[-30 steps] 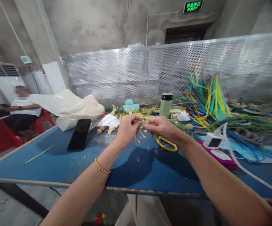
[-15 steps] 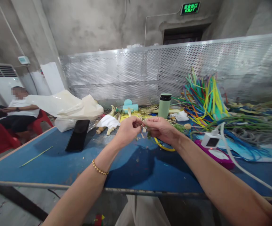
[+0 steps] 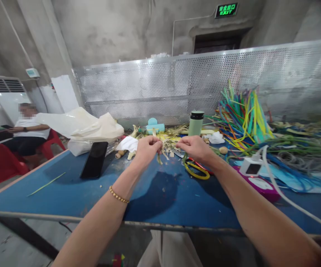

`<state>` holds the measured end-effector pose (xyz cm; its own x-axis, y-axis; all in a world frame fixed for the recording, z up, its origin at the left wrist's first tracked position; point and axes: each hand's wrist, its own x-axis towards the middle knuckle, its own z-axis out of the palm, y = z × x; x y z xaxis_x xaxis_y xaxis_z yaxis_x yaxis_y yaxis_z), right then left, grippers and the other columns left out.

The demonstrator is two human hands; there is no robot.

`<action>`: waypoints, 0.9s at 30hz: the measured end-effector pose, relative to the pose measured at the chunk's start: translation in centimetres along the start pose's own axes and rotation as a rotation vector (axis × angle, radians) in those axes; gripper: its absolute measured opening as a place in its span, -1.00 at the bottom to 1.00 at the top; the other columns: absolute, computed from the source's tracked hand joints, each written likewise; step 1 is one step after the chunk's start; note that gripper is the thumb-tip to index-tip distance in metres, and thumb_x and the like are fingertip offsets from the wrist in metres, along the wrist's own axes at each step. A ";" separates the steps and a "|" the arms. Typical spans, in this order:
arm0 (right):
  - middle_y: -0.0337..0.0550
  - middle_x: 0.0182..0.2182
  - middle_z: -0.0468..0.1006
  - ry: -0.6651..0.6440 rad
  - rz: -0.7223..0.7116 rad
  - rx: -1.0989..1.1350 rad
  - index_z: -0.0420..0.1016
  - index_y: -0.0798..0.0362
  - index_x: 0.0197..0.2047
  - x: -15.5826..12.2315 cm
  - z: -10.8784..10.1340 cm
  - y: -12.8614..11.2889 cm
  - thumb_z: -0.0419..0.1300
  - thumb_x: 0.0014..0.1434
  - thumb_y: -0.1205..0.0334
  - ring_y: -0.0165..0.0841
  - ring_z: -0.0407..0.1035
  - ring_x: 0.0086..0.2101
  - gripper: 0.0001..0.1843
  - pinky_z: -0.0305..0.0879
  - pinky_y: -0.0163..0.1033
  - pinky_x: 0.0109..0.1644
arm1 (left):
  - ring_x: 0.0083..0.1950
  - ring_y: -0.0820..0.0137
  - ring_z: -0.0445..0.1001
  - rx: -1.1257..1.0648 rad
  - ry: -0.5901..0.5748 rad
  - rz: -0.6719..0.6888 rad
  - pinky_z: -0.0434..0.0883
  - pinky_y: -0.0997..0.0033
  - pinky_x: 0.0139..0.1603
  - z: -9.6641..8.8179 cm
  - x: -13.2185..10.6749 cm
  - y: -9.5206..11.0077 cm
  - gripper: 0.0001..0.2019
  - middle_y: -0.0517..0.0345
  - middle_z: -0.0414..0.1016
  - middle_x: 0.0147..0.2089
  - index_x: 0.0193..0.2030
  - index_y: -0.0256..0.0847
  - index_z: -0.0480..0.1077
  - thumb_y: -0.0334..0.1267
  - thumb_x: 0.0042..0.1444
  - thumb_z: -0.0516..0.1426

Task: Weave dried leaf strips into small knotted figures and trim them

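My left hand (image 3: 148, 148), above the blue table, has its thumb and fingers pinched together. A pale green plant strip (image 3: 159, 159) shows just below those fingertips. To its right, my right hand (image 3: 195, 147) is closed, with a green plant piece (image 3: 185, 160) hanging under its fingers. A gap separates the two hands. Scissors (image 3: 198, 172) with yellow and red handles lie beneath my right hand, partly covered by it. Behind and between the hands are dry plant scraps (image 3: 171, 144).
A black phone (image 3: 94, 160) and a crumpled white bag (image 3: 93, 124) lie left. A green bottle (image 3: 196, 123) stands behind my right hand. Colourful strips (image 3: 245, 115) and a white charger (image 3: 251, 166) with a cable are at right. A person (image 3: 28, 126) sits far left.
My hands, close together before, have moved apart, the left one leftward and the right one slightly rightward. More of the scissors shows now. The view has shifted slightly.
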<state>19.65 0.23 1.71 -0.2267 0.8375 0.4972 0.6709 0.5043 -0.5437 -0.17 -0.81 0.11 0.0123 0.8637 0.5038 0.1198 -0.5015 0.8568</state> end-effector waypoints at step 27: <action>-0.18 -0.43 0.39 0.179 -0.326 0.101 0.46 0.08 -0.46 -0.8 2.7 -1.9 0.24 0.08 0.30 -0.41 0.23 -0.42 -0.90 0.12 -0.28 -0.34 | -0.48 0.48 0.46 -0.116 -0.134 -0.032 0.37 0.46 -0.39 0.8 -0.4 -0.1 -0.86 0.19 0.46 -0.52 -0.31 -0.29 0.33 -0.41 -0.01 0.22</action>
<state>16.64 -0.83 0.47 -0.2837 0.5840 0.7605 0.5089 0.7639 -0.3968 0.56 -1.06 -0.27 0.1434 0.8744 0.4636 0.0066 -0.4693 0.8830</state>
